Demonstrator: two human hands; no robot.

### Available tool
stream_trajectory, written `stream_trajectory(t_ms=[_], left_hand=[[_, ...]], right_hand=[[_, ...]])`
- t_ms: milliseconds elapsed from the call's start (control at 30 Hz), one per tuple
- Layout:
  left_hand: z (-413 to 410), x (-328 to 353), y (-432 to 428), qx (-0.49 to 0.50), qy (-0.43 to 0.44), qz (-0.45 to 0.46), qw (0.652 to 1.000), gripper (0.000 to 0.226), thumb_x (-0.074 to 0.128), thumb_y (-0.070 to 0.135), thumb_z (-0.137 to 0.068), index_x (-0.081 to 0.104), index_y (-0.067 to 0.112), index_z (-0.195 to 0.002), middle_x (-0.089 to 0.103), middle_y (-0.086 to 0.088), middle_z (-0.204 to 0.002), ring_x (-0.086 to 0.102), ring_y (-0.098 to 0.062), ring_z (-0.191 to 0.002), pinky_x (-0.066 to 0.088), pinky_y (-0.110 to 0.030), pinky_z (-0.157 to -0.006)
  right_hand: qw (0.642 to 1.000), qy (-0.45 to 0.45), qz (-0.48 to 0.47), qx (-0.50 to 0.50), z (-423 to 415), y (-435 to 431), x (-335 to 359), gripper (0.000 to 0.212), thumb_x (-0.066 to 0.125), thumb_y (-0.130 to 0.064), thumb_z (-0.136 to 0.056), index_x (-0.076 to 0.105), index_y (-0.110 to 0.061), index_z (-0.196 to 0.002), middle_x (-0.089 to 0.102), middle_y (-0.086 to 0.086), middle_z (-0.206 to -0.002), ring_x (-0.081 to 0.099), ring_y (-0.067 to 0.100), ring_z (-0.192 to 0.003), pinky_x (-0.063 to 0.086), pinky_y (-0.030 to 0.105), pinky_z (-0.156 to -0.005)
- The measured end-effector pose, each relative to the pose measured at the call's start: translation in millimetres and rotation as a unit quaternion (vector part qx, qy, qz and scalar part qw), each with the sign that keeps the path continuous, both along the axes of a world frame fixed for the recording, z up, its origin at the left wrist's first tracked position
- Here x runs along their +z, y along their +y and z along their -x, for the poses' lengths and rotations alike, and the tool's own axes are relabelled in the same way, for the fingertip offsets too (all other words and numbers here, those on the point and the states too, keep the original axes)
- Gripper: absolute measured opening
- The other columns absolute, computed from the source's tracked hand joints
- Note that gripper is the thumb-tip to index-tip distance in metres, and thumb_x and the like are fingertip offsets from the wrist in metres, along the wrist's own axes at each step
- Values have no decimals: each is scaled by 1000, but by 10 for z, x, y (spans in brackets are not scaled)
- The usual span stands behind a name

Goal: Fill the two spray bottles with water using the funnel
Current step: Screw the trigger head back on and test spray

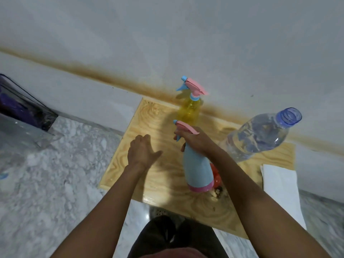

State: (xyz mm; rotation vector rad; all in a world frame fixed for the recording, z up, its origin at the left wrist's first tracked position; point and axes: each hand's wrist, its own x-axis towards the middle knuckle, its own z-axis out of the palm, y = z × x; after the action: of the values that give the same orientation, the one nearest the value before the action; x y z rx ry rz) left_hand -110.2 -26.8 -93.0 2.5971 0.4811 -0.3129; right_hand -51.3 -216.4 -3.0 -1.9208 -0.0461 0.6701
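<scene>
"On the pale wooden board (149,116) against the stained white wall (167,34), what is the person holding?" the editor is asking.

"The right hand (195,141) is wrapping its fingers round the neck of the blue spray bottle (197,170), just under the pink trigger head. The left hand (142,151) is hovering beside it over the board, fingers straight, holding nothing and touching nothing."

"Is any brand or label showing?"

"Any lettering is too blurred to read. The blue spray bottle is standing near the board's middle, long axis upright, pink base down on the wood, nozzle pointing left toward the left hand. Behind it, by the wall, the yellow spray bottle (189,110) is standing upright with its pink-and-blue head on, nozzle also pointing left. To the right, a clear water bottle (256,140) is standing uncapped, mouth up, holding water. A red plastic piece (216,175) is peeking out from behind the blue bottle's base, mostly hidden. A white sheet (279,187) is lying at the board's right edge, and a dark container (24,107) is sitting far left on the marble surface (55,164)."
</scene>
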Motion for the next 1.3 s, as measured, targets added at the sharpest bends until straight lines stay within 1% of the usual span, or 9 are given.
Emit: stream_trajectory(t_ms=[133,200,367,533,667,833,1000,1133,1300], left_hand=[[17,-92,6,-33,15,-49,998,79,73,65,-70,48,16,-128,42,-9,-135,41,-32,-122,44,-42,-95],[43,-141,12,-41,5,-53,998,80,73,65,-71,49,15,-129,38,-9,-138,37,-31,-123,43,-42,-97],[16,-125,-6,-31,19,-39,999,82,76,62,-71,48,15,-132,33,-7,-142,33,-30,-127,44,-45,-96],[19,-121,-2,-23,24,-32,999,85,77,60,-71,46,16,-137,30,-6,-146,30,-29,-131,45,-44,-94],[20,-112,-13,-16,29,-28,999,86,78,59,-72,44,17,-139,29,-5,-147,29,-27,-133,46,-42,-88],[15,-128,-5,-17,32,-26,999,88,77,59,-72,42,17,-142,27,-5,-149,27,-28,-135,46,-43,-90],[6,-144,-6,-10,41,-22,999,90,77,59,-73,39,19,-145,24,-4,-152,24,-28,-137,44,-44,-94],[10,-161,-2,-8,39,-20,999,92,77,60,-73,38,20,-146,24,-4,-152,24,-27,-137,46,-45,-92],[6,-174,4,-10,38,-24,999,92,76,60,-72,38,20,-145,25,-4,-152,25,-27,-137,45,-44,-95]], right_hand=[[1000,18,24,0,-55,63,-86,19,58,-29,-97,70,-15,-103,72,12,-98,69,24,-66,60,41,-66],[999,34,39,4,-88,91,-118,19,58,-30,-97,70,-17,-105,71,10,-97,66,19,-61,56,29,-56],[996,69,58,19,-149,144,-233,16,58,-35,-96,65,-22,-102,68,4,-85,63,15,-59,48,19,-46],[994,90,55,24,-236,193,-365,27,60,-37,-96,69,-17,-113,66,2,-79,63,12,-61,53,25,-51],[993,100,61,21,-278,216,-461,36,64,-40,-92,72,-9,-110,72,9,-87,69,19,-72,61,38,-70],[994,103,38,5,-278,227,-488,24,62,-33,-93,71,-19,-110,67,3,-84,65,15,-66,57,32,-63],[994,97,41,11,-274,244,-491,14,63,-33,-94,68,-25,-83,68,5,-79,65,17,-66,57,33,-63],[995,90,33,8,-283,260,-508,12,63,-34,-93,70,-25,-97,67,2,-83,64,14,-63,56,30,-58],[995,93,46,11,-320,304,-526,15,64,-38,-90,71,-27,-98,71,6,-88,71,24,-79,62,39,-70]])
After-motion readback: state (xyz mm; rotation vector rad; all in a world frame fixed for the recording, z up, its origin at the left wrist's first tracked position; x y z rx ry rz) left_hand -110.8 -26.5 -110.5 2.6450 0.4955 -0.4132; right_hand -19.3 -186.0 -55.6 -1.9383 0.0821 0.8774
